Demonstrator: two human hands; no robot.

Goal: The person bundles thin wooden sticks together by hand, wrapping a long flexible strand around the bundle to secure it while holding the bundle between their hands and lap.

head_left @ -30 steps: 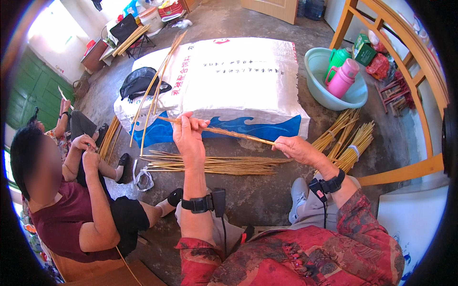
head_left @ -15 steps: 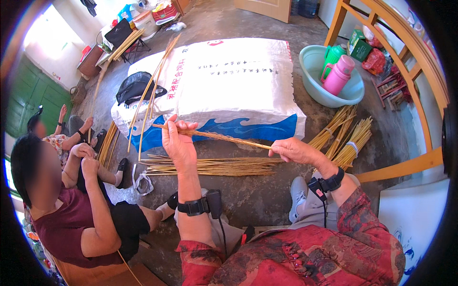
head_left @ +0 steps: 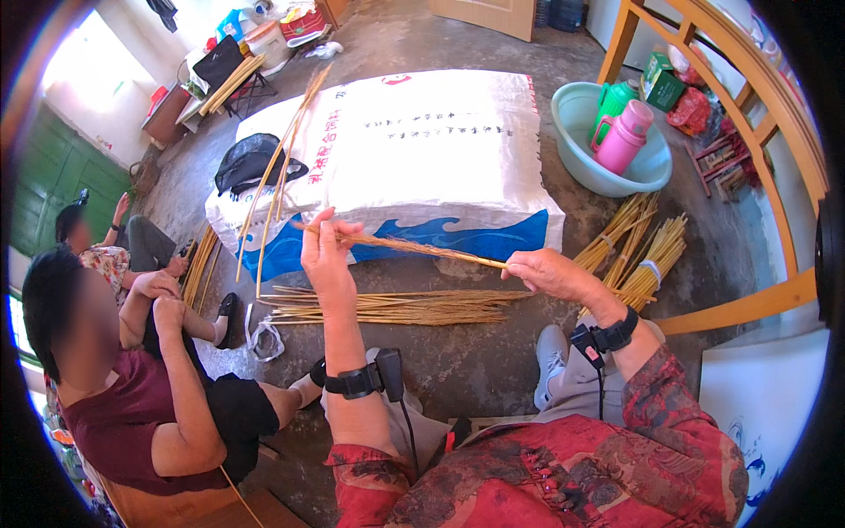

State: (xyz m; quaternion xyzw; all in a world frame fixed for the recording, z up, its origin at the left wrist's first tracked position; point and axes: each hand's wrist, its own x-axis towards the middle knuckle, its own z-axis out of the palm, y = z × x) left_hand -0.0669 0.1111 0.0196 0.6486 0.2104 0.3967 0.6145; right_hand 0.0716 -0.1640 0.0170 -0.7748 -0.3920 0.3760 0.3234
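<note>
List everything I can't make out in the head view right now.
All in the head view:
- Butt end of the long straw-coloured stalk: hidden inside the right hand.
- Part of its feathery stretch: covered by the left hand.
- Base of the green cylindrical flask: behind the pink cylindrical flask.
- Whatever lies beneath the white woven sacking: covered by it.
- Top of the light-brown wooden door: cut off by the upper edge.
</note>
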